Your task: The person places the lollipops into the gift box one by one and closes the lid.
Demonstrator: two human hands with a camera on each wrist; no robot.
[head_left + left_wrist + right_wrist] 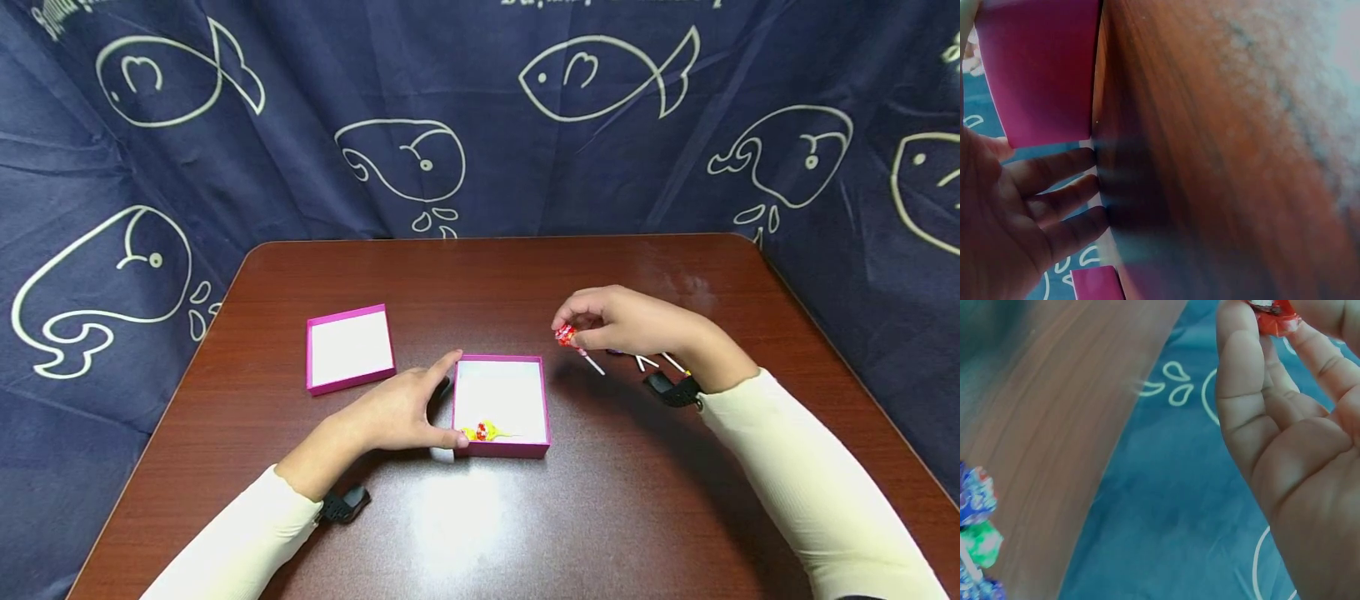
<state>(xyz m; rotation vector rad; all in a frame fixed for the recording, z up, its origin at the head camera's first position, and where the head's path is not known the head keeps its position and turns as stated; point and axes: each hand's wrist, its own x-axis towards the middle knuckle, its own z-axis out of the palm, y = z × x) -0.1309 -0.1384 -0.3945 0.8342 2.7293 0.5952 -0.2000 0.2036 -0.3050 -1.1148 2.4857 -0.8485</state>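
In the head view my right hand pinches a red-wrapped lollipop above the table, its white stick slanting down to the right. The red wrapper shows between the fingertips in the right wrist view. My left hand holds a shallow pink box at its left side, thumb at the front corner and index finger at the back corner. The other fingers extend below the pink wall in the left wrist view. Inside the white-lined box, yellow and red lollipops lie along the front wall.
A pink lid lies inside up at the left. More lollipops lie under my right wrist, some sticks showing; a blue wrapper and a green wrapper appear in the right wrist view. A dark-blue curtain hangs behind the table.
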